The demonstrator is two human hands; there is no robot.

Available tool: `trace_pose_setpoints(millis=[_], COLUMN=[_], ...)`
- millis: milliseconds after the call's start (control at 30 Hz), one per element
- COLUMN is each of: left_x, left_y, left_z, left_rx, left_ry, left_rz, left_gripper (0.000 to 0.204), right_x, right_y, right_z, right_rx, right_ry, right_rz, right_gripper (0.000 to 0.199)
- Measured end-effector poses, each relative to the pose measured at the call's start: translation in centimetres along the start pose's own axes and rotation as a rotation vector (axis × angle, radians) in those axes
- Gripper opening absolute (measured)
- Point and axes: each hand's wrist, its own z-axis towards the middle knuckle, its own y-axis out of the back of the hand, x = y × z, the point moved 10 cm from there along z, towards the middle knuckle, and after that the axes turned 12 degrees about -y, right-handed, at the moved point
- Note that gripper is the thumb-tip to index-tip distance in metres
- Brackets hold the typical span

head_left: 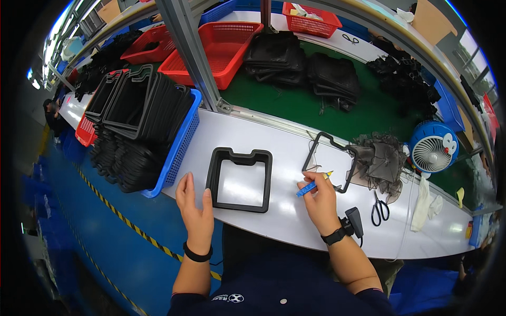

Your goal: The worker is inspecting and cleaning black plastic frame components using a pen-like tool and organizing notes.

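A thick black rectangular frame [240, 207] with a notched far side lies on the white table in front of me. My left hand [196, 208] is open beside its left edge, thumb close to the frame; whether it touches, I cannot tell. Between its fingers, my right hand [320, 203] grips a slim blue tool with a yellow end [308, 189]; its exact kind is unclear. Just beyond that hand lies a thinner black frame [351, 171], next to a heap of dark, sheer mesh pieces [382, 160].
A blue basket [176, 152] piled with black frames stands at left. Black-handled scissors [380, 209], white gloves [421, 203] and a blue fan [432, 150] are at right. Behind a metal post [192, 58] are a red basket [224, 47] and stacked black pieces [276, 55] on green matting.
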Motion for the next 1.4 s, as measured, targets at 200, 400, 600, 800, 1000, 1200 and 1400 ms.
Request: trace_pose_setpoints(millis=[200,400,600,800,1000,1200,1400], left_x=[-7.8,-14.6,-14.1,-16.4,-16.9,-13.7,-14.3], left_y=[-0.4,-7.3,-10.9,-10.3,-8.1,-9.3,-12.8], left_z=[-1.2,-4.4,-5.5,-4.9,-3.2,-6.4,-8.5], left_rx=[0.108,0.572,0.439,0.500,0.405,0.573,0.679], left_ry=[-0.120,-0.108,0.118,-0.021,-0.187,0.421,0.667], left_rz=[-0.632,-0.810,-0.962,-0.845,-0.746,-1.144,-1.374], left_gripper=[0.029,0.032,0.034,0.043,0.033,0.016,0.024], right_x=[-2.1,-2.5,-1.2,3.2,-1.7,-7.4,-8.1], right_y=[3.5,5.1,5.0,6.4,8.5,21.2,21.8], right_z=[-0.5,-1.8,-8.2,-9.1,-6.5,1.6,6.7], right_rx=[-0.194,-0.126,0.509,0.189,0.200,-0.257,-0.194], right_ry=[0.198,0.115,-0.112,0.293,-0.059,-0.165,-0.177], right_rz=[-0.488,-0.471,0.054,-0.079,0.315,0.500,0.534], right_gripper=[0.028,0.016,0.024,0.035,0.009,0.012,0.014])
